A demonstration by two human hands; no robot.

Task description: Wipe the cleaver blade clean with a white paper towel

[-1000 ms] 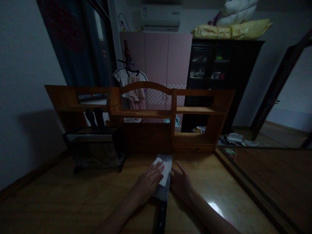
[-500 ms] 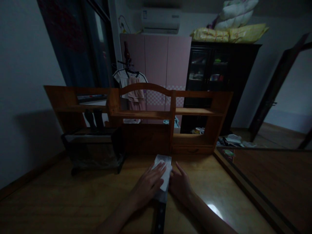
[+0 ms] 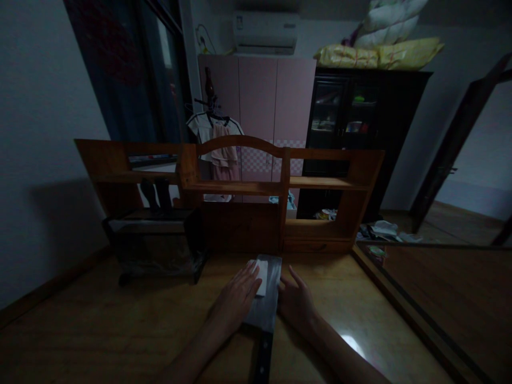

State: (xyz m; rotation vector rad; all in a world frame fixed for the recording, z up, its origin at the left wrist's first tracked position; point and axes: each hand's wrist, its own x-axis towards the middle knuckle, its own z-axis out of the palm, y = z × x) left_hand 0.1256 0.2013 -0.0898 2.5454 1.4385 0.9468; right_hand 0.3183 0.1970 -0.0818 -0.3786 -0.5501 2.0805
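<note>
A kitchen cleaver (image 3: 269,298) lies flat on the wooden desk, its broad grey blade pointing away from me and its black riveted handle towards me. My left hand (image 3: 239,293) presses a folded white tissue or cloth (image 3: 262,277) against the left part of the blade, fingers laid over it. Beside the blade's right edge rests my right hand (image 3: 296,298), thumb raised and apart from the fingers. Its fingertips are at the blade's edge, partly hidden; I cannot tell whether they reach under it.
A dark knife block (image 3: 156,245) with black handles sticking out stands at the left on the desktop (image 3: 100,320). Across the back runs a wooden shelf unit (image 3: 236,188). A raised wooden edge (image 3: 396,298) borders the right side.
My left hand has slid the white tissue leftwards across the blade, baring more of its right side. My right hand stays almost where it was.
</note>
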